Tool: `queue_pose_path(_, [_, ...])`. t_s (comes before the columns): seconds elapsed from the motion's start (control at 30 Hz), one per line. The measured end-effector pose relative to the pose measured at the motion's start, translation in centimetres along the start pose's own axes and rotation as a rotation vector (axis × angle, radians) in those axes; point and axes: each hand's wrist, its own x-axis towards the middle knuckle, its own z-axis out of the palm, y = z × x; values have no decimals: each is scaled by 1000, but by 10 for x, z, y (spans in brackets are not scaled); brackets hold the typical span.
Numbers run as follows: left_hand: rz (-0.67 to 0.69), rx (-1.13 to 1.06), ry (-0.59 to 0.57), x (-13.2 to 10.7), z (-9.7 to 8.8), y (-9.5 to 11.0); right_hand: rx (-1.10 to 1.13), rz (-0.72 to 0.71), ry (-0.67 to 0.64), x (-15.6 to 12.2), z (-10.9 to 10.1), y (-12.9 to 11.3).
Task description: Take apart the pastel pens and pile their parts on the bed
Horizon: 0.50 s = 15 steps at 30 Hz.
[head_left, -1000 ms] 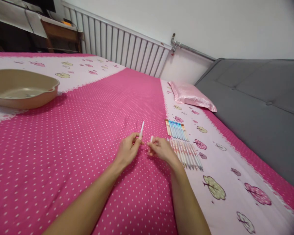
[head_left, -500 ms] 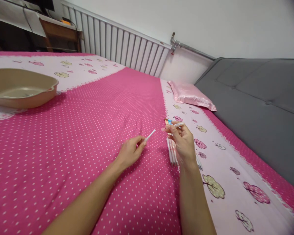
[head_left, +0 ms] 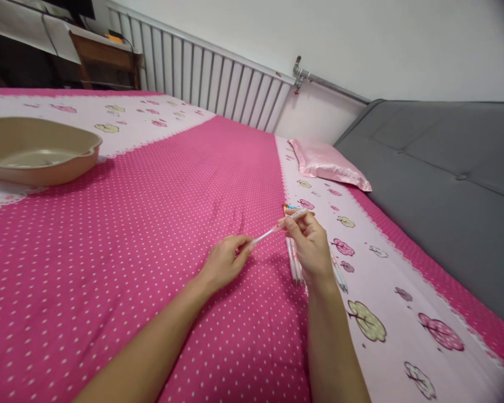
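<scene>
So half a second back there was a clear gap between the slim white stick (head_left: 264, 235) and the white barrel (head_left: 298, 214); now the stick's far end is right at the barrel, though I can't tell if it's inside. Left hand (head_left: 224, 260) is pinching the stick, right hand (head_left: 313, 249) has the barrel in its fingers, both above the pink bedspread (head_left: 151, 268). Right hand's also blocking most of the pens (head_left: 293, 266) lying behind it. Beige basin (head_left: 71, 173) far left, pink pillow (head_left: 330, 165) beyond the pens.
</scene>
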Motion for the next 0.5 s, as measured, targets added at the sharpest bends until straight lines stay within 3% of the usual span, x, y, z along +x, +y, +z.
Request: queue_pose_path(0.5, [-8,-21,-2,0,-2,2,-38,16,-140,-2,8,7])
